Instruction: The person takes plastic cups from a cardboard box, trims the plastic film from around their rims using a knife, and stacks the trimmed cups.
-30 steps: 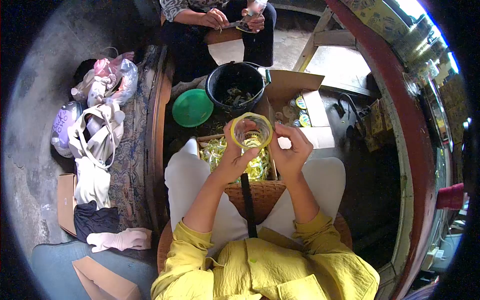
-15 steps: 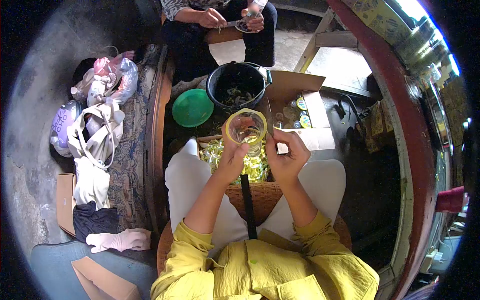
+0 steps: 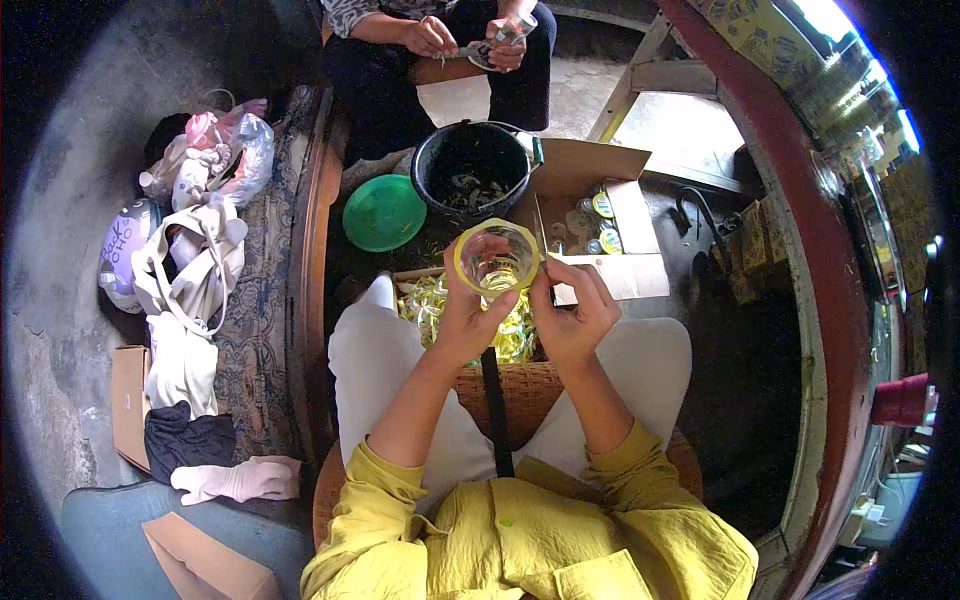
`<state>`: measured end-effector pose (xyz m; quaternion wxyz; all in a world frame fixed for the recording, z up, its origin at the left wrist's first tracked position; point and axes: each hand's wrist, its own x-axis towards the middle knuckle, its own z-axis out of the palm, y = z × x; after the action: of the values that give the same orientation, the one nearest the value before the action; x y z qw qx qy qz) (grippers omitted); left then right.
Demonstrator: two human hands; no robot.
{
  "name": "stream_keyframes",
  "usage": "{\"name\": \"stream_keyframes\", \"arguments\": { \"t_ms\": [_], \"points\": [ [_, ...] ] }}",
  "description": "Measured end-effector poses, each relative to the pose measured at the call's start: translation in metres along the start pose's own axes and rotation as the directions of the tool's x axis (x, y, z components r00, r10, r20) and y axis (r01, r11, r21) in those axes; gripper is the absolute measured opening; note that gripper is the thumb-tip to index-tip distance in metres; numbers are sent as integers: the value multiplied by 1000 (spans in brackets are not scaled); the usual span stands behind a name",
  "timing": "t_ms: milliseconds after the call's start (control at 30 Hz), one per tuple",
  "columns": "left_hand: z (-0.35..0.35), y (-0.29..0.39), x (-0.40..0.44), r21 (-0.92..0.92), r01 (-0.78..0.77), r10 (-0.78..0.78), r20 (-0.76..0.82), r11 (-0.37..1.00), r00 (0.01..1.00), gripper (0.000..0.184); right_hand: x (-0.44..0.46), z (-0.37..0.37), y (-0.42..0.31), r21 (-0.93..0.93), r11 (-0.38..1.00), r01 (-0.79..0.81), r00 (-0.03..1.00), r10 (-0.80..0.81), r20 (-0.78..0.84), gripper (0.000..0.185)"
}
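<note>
A clear plastic cup (image 3: 497, 258) with a yellow rim is tilted so that its mouth faces me. My left hand (image 3: 470, 318) is closed around its left side, thumb across the lower wall. At the cup's right rim, my right hand (image 3: 574, 312) is closed in a pinch. A thin, grey, blade-like piece shows at its fingertips, mostly hidden by the fingers. Below the cup, yellow-green and clear strips (image 3: 426, 308) fill a wicker basket (image 3: 500, 385) between my knees.
Opposite me, a person's hands (image 3: 505, 50) hold another clear cup and a thin tool. A black bucket (image 3: 425, 165) with scraps stands ahead, beside a green lid-like dish (image 3: 384, 214). An open cardboard box (image 3: 640, 215) holds several cups. Bags (image 3: 190, 260) lie on the left bench.
The cup has shifted slightly right and turned a little in my left hand, whose thumb now lies further right. My right hand stays at the rim. The other person's hands moved slightly.
</note>
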<state>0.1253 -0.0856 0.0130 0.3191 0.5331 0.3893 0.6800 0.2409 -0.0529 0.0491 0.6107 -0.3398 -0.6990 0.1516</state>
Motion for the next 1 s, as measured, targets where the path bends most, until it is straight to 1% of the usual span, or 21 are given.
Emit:
{"name": "stream_keyframes", "arguments": {
  "t_ms": [33,133,233,333,433,533,633,733,833,933,1000],
  "points": [
    [1,0,0,18,-23,23,-1,1000,1000,64,0,0,0,-6,1000,4,1000,-4,4,20],
    [4,3,-4,-28,48,-48,29,998,998,64,4,-3,3,-52,998,29,1000,-28,11,20],
    [1,2,-4,-79,89,-86,44,993,995,65,6,-5,4,41,998,-56,996,53,67,19],
    [2,2,-4,-186,87,-77,60,979,995,68,6,-6,5,69,994,-82,994,76,84,19],
    [0,4,-2,-143,30,-15,108,989,994,70,7,-6,5,140,981,-136,987,121,107,19],
    [4,12,1,33,139,-141,65,990,988,68,2,-4,11,208,962,-174,984,161,78,18],
    [-1,10,0,99,191,-196,46,977,980,67,3,-5,6,216,953,-213,974,190,124,16],
    [-2,10,0,28,141,-140,-36,990,990,64,1,-3,8,195,961,-194,977,172,125,14],
    [-3,4,0,-40,112,-113,-38,993,993,62,1,-3,9,185,963,-195,975,170,140,15],
    [-6,8,3,93,112,-110,-28,989,994,58,-2,-2,10,186,962,-198,978,180,107,15],
    [-2,13,4,76,110,-102,-106,991,989,57,-2,-1,7,148,968,-202,978,192,79,15]
  ]
}}
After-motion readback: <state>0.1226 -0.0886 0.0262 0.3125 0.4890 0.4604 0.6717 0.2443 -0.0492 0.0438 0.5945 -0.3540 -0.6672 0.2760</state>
